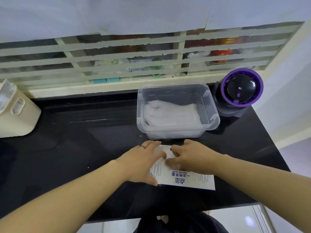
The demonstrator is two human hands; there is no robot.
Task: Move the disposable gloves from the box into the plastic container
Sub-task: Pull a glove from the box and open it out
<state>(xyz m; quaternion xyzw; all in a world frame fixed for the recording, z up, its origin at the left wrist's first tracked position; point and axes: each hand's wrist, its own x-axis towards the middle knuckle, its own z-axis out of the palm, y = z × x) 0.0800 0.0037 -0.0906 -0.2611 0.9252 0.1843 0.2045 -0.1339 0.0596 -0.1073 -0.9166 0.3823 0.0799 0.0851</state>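
Note:
A white glove box with blue print lies flat on the black counter, near its front edge. My left hand rests on the box's left side with its fingers spread flat. My right hand is over the box's top, its fingers curled down at the opening; whether they pinch a glove is hidden. Behind the box stands a clear plastic container without a lid, holding a stack of translucent white disposable gloves.
A round purple and black appliance stands right of the container. A cream-coloured appliance sits at the counter's left end. A taped window frame runs along the back. The black counter ends at the right near a white wall.

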